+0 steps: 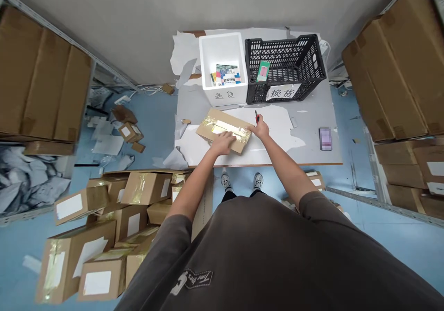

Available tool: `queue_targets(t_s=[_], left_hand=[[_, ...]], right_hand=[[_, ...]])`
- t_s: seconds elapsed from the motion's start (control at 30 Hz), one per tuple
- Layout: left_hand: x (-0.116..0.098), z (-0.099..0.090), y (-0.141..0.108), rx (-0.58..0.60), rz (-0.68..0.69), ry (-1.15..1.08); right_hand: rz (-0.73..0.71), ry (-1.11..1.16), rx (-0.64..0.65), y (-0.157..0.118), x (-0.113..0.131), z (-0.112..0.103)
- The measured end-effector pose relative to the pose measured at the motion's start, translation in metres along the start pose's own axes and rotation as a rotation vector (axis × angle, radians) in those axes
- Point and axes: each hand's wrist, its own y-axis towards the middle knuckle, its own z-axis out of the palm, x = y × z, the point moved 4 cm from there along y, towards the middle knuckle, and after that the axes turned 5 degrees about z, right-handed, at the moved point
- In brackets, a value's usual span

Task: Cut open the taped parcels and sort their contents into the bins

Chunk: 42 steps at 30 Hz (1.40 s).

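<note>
A flat brown cardboard box (214,118) lies slanted on the worktable, with shiny yellowish tape along its top. My left hand (223,143) rests on the box's top near its front edge, fingers spread over the tape. At the right end of the box, my right hand (261,128) is closed around a red and black utility knife (257,117), whose dark end points away from me. Its fingertips are at the box's right corner; whether they touch the cardboard I cannot tell. White paper sheeting (277,121) lies under and around the box.
Behind the box stand a white foam bin (224,96) with booklets and a black plastic crate (305,87) holding a green packet (263,70). A phone (325,138) lies at the table's right. Taped cartons (142,188) pile up at lower left; shelves with large boxes (391,66) flank both sides.
</note>
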Motion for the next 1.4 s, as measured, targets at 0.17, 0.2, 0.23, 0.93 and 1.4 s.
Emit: queue_targets(t_s=[0.17,0.2,0.23,0.93,1.4], left_hand=[[-0.020,-0.014,0.034,0.119,0.062,0.108],[-0.021,-0.019,0.041,0.136,0.060,0.127],[-0.023,-0.023,0.046,0.160,0.063,0.149],[-0.029,-0.008,0.034,-0.006,0.064,-0.033],[-0.006,-0.031,0.051,-0.173,0.028,-0.222]], right_hand=[[-0.051,-0.011,0.056,0.010,0.009,0.001],[-0.061,-0.013,0.065,0.009,0.010,0.001],[-0.069,-0.016,0.073,0.008,0.011,0.000],[-0.243,0.145,0.537,-0.076,-0.030,-0.003],[-0.117,0.139,0.474,-0.133,-0.067,-0.029]])
